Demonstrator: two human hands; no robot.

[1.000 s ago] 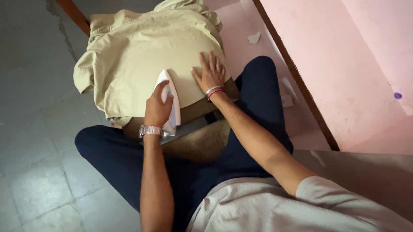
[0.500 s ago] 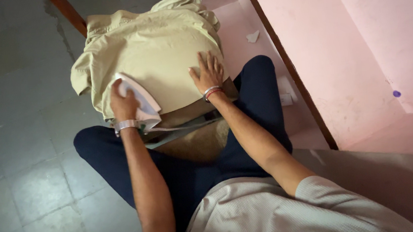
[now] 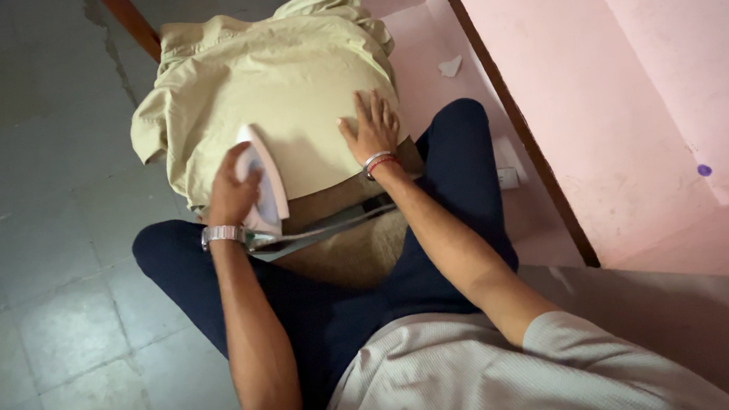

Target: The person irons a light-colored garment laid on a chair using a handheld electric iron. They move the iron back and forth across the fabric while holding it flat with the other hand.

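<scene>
Down on the floor, the person sits with legs spread around a low padded surface, a pale green shirt (image 3: pixel 270 81) draped over it. The left hand (image 3: pixel 232 195) is curled tight around a white iron (image 3: pixel 264 183), which rests on the near left part of the shirt, nose pointing away from the body. The right hand (image 3: pixel 371 130) lies flat, fingers spread, pressing the cloth just to the right of the iron. As far as I can judge, the pressing is partway: the broad middle panel under the hands looks fairly smooth, while the far edge and the left side hang bunched and creased. A grey cord (image 3: pixel 331 227) trails from the iron's heel across the lap. Pink steps (image 3: pixel 637 102) rise on the right.
</scene>
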